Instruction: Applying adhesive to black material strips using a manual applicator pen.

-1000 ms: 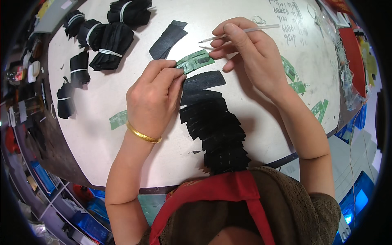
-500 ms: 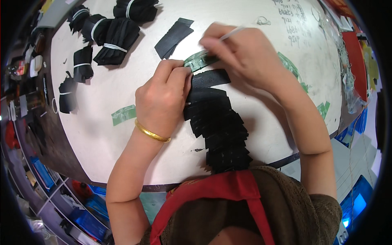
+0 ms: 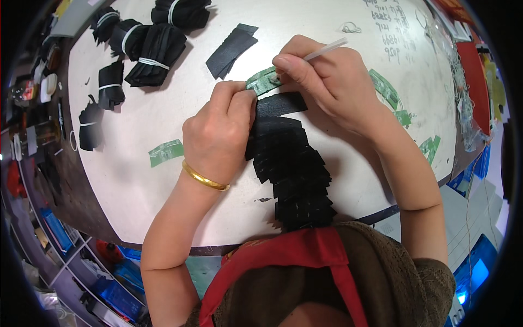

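My left hand (image 3: 218, 122), with a gold bangle at the wrist, has its fingers bent and pressed together on the near-left end of a green see-through strip (image 3: 262, 82). In my right hand (image 3: 338, 82) is a thin whitish pen-like stick (image 3: 327, 49), pinched with its lower end hidden by the fingers, over the strip's right end. Just below the strip lies a black flat piece (image 3: 286, 103), the uppermost of an overlapping row of black pieces (image 3: 299, 169) that runs down toward my body. The left fingers cover part of this row's left edge.
Several black bundles (image 3: 158, 52) tied with white bands stand at the upper left. Loose black strips (image 3: 231, 52) lie above my hands. More green strips lie left (image 3: 167, 153) and right (image 3: 384, 88) of my arms. Tangled clear material (image 3: 468, 120) lines the table's right edge.
My right hand was blurred in motion and is now sharp. It has turned, so the whitish stick stands out more to the upper right. My left hand stays on the green strip.
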Motion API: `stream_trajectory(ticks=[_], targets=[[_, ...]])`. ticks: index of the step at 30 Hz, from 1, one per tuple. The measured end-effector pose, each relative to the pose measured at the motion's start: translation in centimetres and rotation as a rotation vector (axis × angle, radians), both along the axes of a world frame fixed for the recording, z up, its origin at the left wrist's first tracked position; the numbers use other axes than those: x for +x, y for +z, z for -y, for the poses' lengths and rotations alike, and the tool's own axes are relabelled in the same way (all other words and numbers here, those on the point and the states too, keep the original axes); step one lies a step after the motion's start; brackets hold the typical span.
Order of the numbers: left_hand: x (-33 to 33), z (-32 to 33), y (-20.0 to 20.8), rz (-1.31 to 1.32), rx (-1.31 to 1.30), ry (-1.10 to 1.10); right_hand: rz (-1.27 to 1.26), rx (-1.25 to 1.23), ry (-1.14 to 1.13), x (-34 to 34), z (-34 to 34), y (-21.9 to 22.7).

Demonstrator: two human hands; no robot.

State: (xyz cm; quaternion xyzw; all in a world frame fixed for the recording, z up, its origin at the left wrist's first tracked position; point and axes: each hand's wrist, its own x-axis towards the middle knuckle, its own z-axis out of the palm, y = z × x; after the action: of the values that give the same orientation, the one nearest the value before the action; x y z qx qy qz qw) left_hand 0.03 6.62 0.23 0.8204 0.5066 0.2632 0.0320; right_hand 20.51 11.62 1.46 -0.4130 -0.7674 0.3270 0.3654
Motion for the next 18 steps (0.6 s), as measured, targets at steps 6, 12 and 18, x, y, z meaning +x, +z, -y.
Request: stream_trajectory(ticks=[6,12,18], targets=[[-0.5,-0.4,-0.2,0.023,0.052,-0.022,0.272,0.237,0.014,0.2,0.1,0.5],[-0.8,-0.6,-0.4,0.07,0.057,-0.096,0.252,0.42,-0.1,-1.7,-4.4,-0.9],[-1.1,0.5,0.0,0.103,-0.043,-0.098,0.271,0.42,0.074,-3.1,-6.2,-1.6]])
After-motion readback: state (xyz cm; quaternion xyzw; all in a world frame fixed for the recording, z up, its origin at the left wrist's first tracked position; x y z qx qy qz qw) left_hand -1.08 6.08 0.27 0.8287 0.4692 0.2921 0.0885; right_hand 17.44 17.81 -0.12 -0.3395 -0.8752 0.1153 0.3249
